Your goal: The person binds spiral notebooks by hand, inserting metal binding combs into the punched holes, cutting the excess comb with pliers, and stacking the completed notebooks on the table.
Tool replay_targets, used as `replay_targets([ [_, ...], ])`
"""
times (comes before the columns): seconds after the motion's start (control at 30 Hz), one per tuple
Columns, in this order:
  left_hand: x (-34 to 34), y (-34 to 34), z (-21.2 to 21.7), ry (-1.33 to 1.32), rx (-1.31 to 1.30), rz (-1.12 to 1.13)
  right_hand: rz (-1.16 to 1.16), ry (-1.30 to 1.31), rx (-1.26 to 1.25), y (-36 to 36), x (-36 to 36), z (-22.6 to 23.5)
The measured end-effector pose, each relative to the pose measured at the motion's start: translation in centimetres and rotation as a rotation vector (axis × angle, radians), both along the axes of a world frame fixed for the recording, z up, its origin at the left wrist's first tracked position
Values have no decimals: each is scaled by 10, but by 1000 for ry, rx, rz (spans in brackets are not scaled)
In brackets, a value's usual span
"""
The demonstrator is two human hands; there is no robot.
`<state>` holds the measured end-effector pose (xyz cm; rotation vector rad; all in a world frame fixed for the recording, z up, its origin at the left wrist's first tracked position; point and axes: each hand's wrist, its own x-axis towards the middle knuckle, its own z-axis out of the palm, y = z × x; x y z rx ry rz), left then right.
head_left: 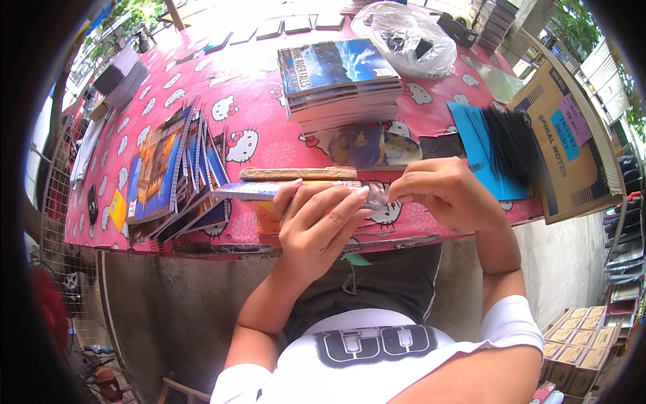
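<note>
Over the table's near edge, my left hand (319, 219) is wrapped round a spiral notebook (249, 191), seen nearly edge-on. At the notebook's right end is a shiny, see-through piece (377, 195) whose kind I cannot make out. My right hand (447, 192) is closed beside that piece, thumb and fingertips pinched together; what they grip is too small to tell. A brown wooden-looking bar (299, 174) lies just beyond the notebook. To the left, several finished spiral notebooks (161, 178) lie in a leaning heap.
A tall stack of printed covers or pages (343, 74) stands mid-table. Black spiral coils (515, 145) lie on a blue sheet (471, 135) beside a cardboard box (572, 141) at right. A clear plastic bag (407, 40) sits behind. Another stack (121, 77) stands far left on the pink tablecloth (262, 141).
</note>
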<state>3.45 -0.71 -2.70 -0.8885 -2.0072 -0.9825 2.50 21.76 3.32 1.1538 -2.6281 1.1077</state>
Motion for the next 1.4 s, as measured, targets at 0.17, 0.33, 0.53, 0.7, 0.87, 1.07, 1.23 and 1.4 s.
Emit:
replay_targets([
  [0.17,-9,7,7,-52,75,24,-126,137,69,-9,9,4],
  [0.33,-18,9,21,-97,16,133,-304,196,-95,-16,12,-10],
  [0.53,-16,4,19,-105,-29,144,-307,349,110,-24,10,-12],
  [0.7,-19,6,10,-121,50,104,-399,346,0,-40,11,-11],
  [0.87,-15,-2,9,-95,32,68,-342,137,-157,-11,-16,-1],
  [1.07,-17,-1,8,-49,22,1,-319,216,689,33,-74,-79],
  [1.23,-22,-7,15,-80,-6,176,-490,17,110,28,-83,-60],
  [1.4,-24,-2,11,-84,41,146,56,-74,-138,40,-85,-40],
])
